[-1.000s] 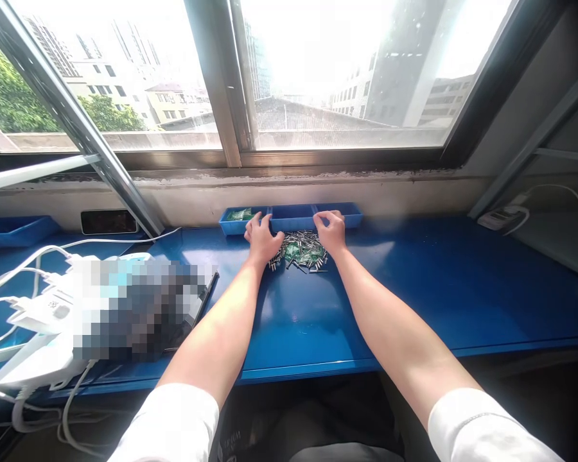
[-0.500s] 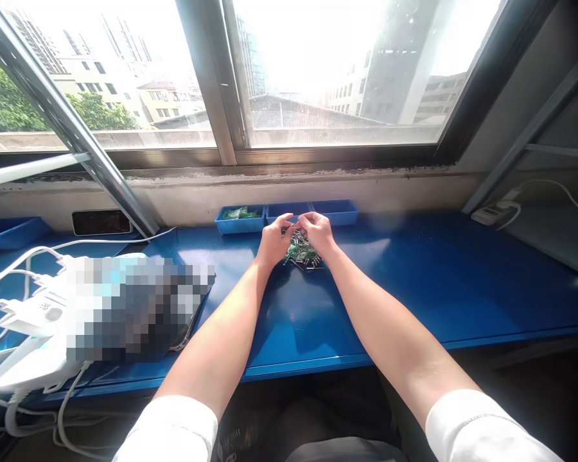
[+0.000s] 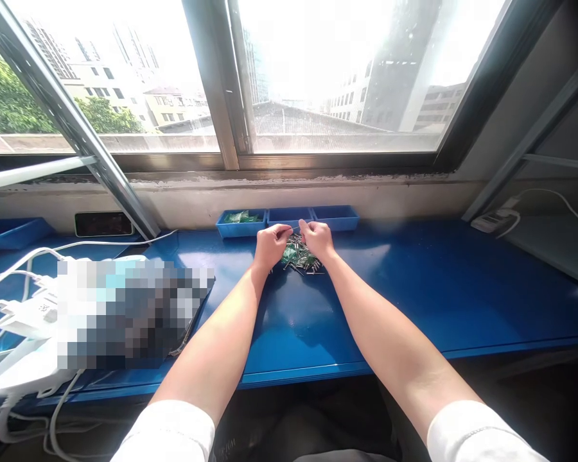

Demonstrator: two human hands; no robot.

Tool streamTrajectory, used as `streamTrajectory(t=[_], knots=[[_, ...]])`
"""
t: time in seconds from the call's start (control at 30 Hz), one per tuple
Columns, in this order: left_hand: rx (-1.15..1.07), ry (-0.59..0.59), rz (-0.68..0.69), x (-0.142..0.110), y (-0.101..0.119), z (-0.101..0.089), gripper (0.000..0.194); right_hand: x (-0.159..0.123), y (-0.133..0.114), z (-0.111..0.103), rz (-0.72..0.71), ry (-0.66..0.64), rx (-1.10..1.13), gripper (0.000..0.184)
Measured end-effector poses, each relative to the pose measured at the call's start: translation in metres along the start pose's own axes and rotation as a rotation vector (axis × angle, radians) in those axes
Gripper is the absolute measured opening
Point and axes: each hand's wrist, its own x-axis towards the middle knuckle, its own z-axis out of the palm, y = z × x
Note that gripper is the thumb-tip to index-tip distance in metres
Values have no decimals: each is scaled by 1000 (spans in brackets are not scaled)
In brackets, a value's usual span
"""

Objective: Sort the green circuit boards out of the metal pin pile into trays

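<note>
My left hand [image 3: 271, 246] is closed in a pinch above the left side of a pile of silver rivets [image 3: 296, 242]. Opposite it, my right hand [image 3: 318, 240] pinches too, its fingertips close to those of the left. A thin rivet [image 3: 296, 228] spans the small gap between both sets of fingertips; its ends are hidden. Small green packets [image 3: 291, 254] lie among the loose metal pieces, and my hands cover part of the heap.
Behind the pile stands a row of blue bins [image 3: 336, 218]; the left one holds green packets [image 3: 241, 217]. To the left lie white power strips and cables [image 3: 33, 308], a blurred-out item, a phone [image 3: 103, 224] and another blue tray [image 3: 17, 233]. A metal post [image 3: 120, 192] rises at left.
My hands were apart over the two sides of the pile, near the bins. They came together above it, and both now pinch a thin rivet.
</note>
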Motion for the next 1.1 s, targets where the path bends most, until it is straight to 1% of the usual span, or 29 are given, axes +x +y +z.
streamTrajectory(t=[0.07,0.1,0.17,0.23,0.27,0.33,0.4,0.57,0.67,0.77,0.83,0.93,1.03,1.1], knots=[[3,46,-56,2,-4,-3,24,0,1,0,43,23,47,41],[3,53,-87,2,-6,-5,25,1,2,0,48,9,92,38],[-13,25,-123,4,-10,-8,27,1,4,0,11,-94,226,31],[-41,-8,-131,5,-13,-9,25,1,6,0,-46,-212,364,31],[-49,-15,-132,5,-14,-9,24,0,7,0,-66,-239,419,31],[-50,-13,-131,5,-15,-9,21,-1,7,-1,-84,-236,492,31],[-48,-13,-122,5,-15,-9,20,-2,6,-2,-92,-228,505,29],[-72,-60,-102,4,-15,-7,21,-1,8,-4,-65,-241,411,23],[-84,-68,-91,3,-13,-6,23,1,10,-4,-54,-235,409,20],[-35,-1,-100,4,-11,-7,32,5,14,-6,-35,-179,405,22],[17,70,-121,5,-11,-8,34,10,17,-10,-1,-87,347,25],[84,140,-146,6,-15,-10,28,18,24,-17,64,69,183,35],[147,145,-147,7,-21,-9,25,25,31,-22,82,173,24,44],[183,121,-139,6,-25,-8,25,27,33,-23,89,203,-64,49]])
